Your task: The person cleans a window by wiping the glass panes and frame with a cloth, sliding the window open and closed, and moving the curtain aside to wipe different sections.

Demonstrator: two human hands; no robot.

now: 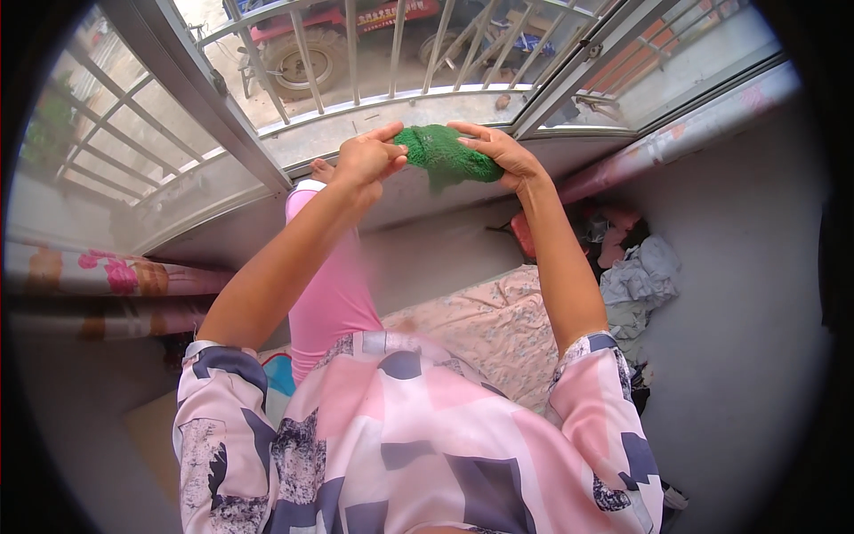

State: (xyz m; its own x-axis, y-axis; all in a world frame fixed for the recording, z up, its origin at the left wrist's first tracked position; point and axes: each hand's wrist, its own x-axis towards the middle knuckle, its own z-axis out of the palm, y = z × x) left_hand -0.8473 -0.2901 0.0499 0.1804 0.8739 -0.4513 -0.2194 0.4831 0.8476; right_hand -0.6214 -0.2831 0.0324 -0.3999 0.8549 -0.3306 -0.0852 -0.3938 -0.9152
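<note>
A crumpled green cloth with a looped, towel-like surface is stretched between my two hands, in front of the open window. My left hand pinches its left end between thumb and fingers. On the other side, my right hand grips the right end, its fingers curled over the top. The cloth's lower middle sags and looks slightly blurred. Just beyond it runs the window sill. Both my arms reach forward.
Metal bars close off the window opening, with a red tractor outside. My pink-trousered leg is raised, its foot by the sill. Flowered curtains hang at both sides. Below are a floral sheet and piled clothes.
</note>
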